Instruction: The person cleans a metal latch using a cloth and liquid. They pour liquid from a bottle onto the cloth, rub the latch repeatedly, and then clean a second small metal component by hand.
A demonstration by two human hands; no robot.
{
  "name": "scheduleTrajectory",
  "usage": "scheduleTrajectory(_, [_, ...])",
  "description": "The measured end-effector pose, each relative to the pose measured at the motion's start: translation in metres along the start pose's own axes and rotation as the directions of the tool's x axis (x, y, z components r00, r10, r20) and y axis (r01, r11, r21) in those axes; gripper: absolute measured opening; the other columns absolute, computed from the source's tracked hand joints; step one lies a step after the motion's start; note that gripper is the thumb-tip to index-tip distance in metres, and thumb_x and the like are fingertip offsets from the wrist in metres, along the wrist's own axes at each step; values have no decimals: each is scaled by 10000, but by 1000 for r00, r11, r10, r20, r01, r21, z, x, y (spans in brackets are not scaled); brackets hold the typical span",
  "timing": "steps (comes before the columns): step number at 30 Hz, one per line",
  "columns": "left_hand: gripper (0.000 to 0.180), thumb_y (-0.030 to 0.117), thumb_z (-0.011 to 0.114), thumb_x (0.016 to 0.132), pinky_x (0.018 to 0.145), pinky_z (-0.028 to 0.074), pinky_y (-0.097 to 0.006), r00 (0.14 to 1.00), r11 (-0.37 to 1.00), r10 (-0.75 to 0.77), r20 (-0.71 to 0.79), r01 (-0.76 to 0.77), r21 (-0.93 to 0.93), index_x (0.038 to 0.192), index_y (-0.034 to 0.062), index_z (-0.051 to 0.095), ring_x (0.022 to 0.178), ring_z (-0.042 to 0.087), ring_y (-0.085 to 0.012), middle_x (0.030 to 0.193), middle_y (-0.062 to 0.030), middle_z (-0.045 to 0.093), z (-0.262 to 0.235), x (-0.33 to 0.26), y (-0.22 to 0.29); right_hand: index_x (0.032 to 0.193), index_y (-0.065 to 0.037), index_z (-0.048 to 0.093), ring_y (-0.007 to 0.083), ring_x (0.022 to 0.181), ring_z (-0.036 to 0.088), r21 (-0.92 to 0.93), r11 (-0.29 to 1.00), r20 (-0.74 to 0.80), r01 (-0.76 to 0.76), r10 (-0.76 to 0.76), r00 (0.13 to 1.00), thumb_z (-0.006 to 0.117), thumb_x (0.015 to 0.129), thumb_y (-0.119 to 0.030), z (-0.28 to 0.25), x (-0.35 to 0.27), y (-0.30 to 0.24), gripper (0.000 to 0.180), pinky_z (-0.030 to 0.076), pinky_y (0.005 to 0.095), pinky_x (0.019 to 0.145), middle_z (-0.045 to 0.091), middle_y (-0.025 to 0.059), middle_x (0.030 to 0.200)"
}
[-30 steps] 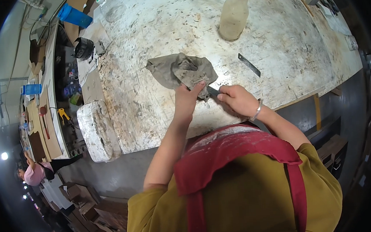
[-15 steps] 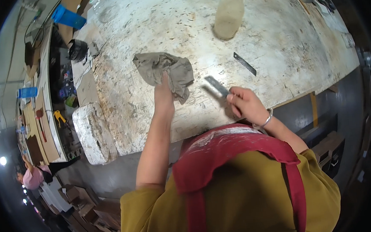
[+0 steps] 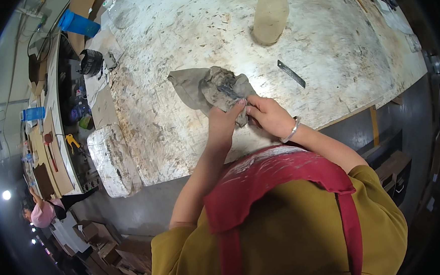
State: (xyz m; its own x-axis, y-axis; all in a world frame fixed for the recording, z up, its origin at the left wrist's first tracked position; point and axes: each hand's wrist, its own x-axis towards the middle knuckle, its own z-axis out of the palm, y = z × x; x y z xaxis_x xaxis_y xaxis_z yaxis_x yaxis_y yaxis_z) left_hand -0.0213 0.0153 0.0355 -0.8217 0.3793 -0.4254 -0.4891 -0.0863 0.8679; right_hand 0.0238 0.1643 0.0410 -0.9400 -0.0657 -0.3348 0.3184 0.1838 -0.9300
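Observation:
My left hand (image 3: pixel 223 123) is closed on a crumpled grey-brown rag (image 3: pixel 189 86), which is smudged with dark stains. Beside it, my right hand (image 3: pixel 271 116) pinches the near end of a flat metal blade (image 3: pixel 232 92). The blade lies against the rag's folds, so part of it is hidden. Both thumbs almost meet over the cloth, low above the tabletop. To the right of the rag, a dark, narrow blade (image 3: pixel 291 73) with a small hole at one end lies flat on the table.
A cloudy glass jar (image 3: pixel 271 16) with a lid stands farther back on the stained white worktable (image 3: pixel 325 40). A white-smeared block (image 3: pixel 113 161) sits at the table's left edge. Blue cup (image 3: pixel 78 23) and black container (image 3: pixel 92 61) are far left. Another person (image 3: pixel 48 211) is in the background.
My right hand has brought the metal blade leftward onto the rag. My left hand has shifted right with the rag, and the two hands are now side by side.

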Motion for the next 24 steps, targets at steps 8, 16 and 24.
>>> scheduleTrajectory(8, [222,183,655,865,641,442,-277,957,993,-112,-268,101,-56,928,-30,649,713,560,-120,824,-44,647,2,7,-31,864,-6,530,434,768,548,-278,960,-53,28,-45,998,525,885,-189,17,-5,16,184,430,461,671,575,242,765])
scheduleTrajectory(16, [322,274,553,933,697,471,-289,978,994,-95,-187,82,-78,1085,-8,586,824,596,-150,946,-62,642,-2,10,-41,780,-8,493,173,540,464,-65,991,14,-114,116,993,515,914,-155,-15,-34,4,201,403,326,540,481,90,586])
scheduleTrajectory(24, [292,119,510,939,826,505,-312,983,951,-77,-164,23,-308,1192,-26,492,948,615,-203,1067,-111,605,-8,13,-12,900,-23,511,80,534,413,443,891,5,-97,106,994,417,960,-128,-56,-48,8,153,372,236,535,469,-8,601])
